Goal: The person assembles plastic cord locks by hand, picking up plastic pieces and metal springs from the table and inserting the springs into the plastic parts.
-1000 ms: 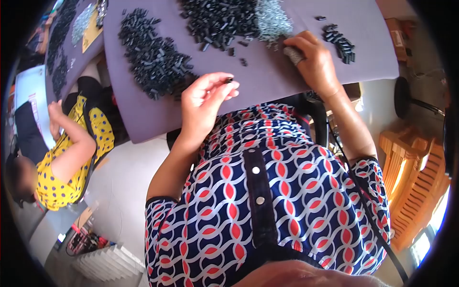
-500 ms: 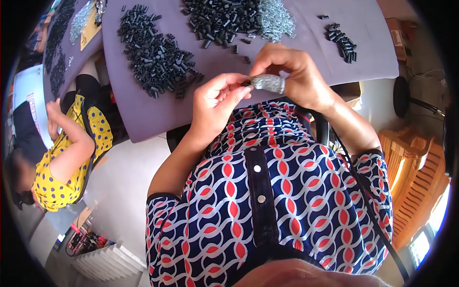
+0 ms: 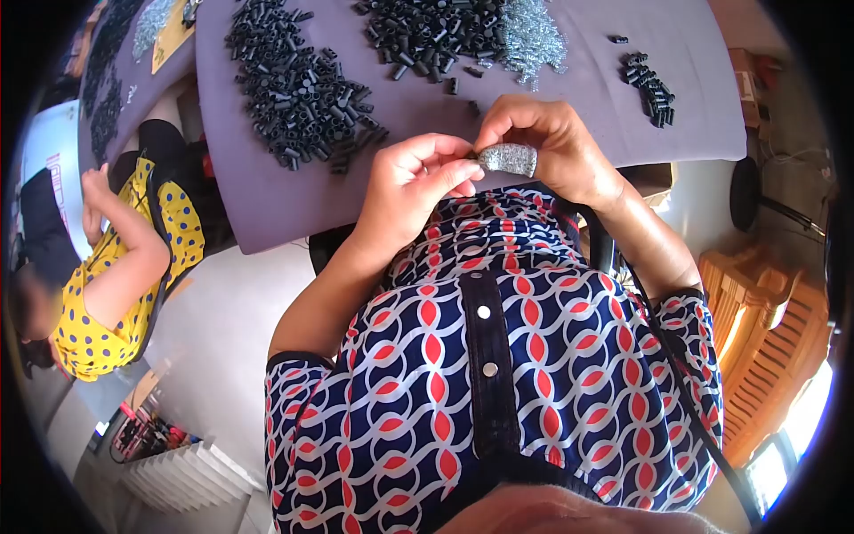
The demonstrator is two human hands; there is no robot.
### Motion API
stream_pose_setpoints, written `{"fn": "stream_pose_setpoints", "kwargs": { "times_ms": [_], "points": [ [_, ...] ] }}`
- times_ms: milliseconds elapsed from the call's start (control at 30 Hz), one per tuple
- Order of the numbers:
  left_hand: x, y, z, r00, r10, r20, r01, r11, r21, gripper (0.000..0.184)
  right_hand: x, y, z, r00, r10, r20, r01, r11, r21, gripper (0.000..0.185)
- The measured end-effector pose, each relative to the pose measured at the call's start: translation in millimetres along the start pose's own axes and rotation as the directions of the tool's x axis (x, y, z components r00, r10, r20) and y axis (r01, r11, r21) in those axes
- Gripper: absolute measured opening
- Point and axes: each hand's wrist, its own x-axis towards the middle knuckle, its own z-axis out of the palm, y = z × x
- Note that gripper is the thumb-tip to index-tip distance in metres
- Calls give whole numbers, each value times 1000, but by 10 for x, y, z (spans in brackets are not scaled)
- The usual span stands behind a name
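Between thumb and fingertips my left hand (image 3: 414, 182) pinches a small black piece (image 3: 474, 155), mostly hidden by the fingers. My right hand (image 3: 565, 151) meets it there, its index finger and thumb closed at the same piece. A silvery grey wrap (image 3: 509, 159) covers a finger of my right hand; anything small inside that pinch is hidden. Beyond the hands lie a long heap of black tubes (image 3: 298, 98), a second heap of black tubes (image 3: 431, 34), a pile of small shiny silver pieces (image 3: 532, 40) and a small group of black tubes (image 3: 649, 89).
The purple-covered table (image 3: 605, 125) ends just in front of my body. At the left a co-worker in yellow dotted clothing (image 3: 107, 285) sits beside another table with dark and silver piles. A wooden slatted piece of furniture (image 3: 769, 356) stands at the right, near a black stand (image 3: 745, 191).
My right hand has come from beside the silver pile to meet my left hand at the black piece. My left hand has shifted right. The view has moved slightly.
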Motion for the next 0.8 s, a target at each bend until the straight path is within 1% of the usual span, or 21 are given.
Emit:
{"fn": "stream_pose_setpoints", "kwargs": {
  "times_ms": [67,100,167,200,267,300,333,367,400,433,467,500,533,567,600,633,667,700,733,767,800],
  "points": [
    [-5,21,6,999,-48,14,49,997,-64,18,5,10,3,1000,11,-2,-11,999,46,13],
    [-9,20,5,999,-48,13,49,997,-64,18,0,15,8,1000,10,-1,-10,999,46,13],
    [-25,9,4,997,-56,53,55,998,17,17,-17,22,18,991,128,25,-130,986,103,17],
    [-41,8,5,996,-47,77,43,998,54,16,-22,21,-4,991,129,24,-131,986,103,17],
    [-80,-38,5,990,-51,133,34,992,125,15,-28,12,-69,937,294,188,-329,923,199,23],
    [-98,-22,6,979,52,196,-100,964,246,15,-37,2,-59,914,335,229,-375,913,160,27],
    [-109,-6,1,952,144,269,-236,905,354,16,-49,-11,-53,901,346,262,-380,920,92,26],
    [-116,-27,-8,936,185,300,-294,878,377,17,-64,-22,-46,886,359,294,-382,924,23,26],
    [-130,-32,-24,937,185,298,-294,878,377,17,-89,8,-23,899,325,294,-345,938,17,26],
    [-146,-32,-45,950,132,283,-231,907,352,16,-94,20,-11,898,325,296,-345,938,16,26],
    [-157,-30,-56,960,80,270,-169,930,326,16,-90,27,-2,916,304,261,-329,943,54,25],
    [-175,-9,-48,976,4,216,-55,972,227,15,-87,29,6,932,284,224,-310,946,92,24],
    [-167,10,-56,985,-20,172,-5,990,141,15,-45,-8,-37,934,262,244,-295,949,112,27],
    [-148,30,-68,990,-46,130,40,998,52,15,10,-60,-69,955,247,164,-247,969,-20,24],
    [-132,48,-76,997,11,82,-16,998,53,15,61,-120,-76,983,177,39,-167,969,-184,16],
    [-107,16,-106,999,37,39,-38,999,19,16,96,-122,-62,993,17,-116,-69,887,-456,16],
    [-90,-13,-135,998,61,-3,-61,998,-14,17,143,-120,-80,993,15,-115,-66,886,-459,16],
    [-87,-6,-141,997,56,-48,-57,998,-23,18,205,-116,-116,990,-113,-81,22,703,-710,19],
    [-77,-7,-152,997,60,-48,-61,998,-23,18,256,-114,-133,975,-223,-9,94,445,-891,22],
    [-70,-18,-166,996,64,-65,-66,998,-22,19,289,-73,-105,973,-232,1,120,499,-859,19],
    [-79,-26,-180,994,65,-85,-67,998,-21,19,302,-44,-65,973,-229,5,122,500,-857,19]
  ]
}}
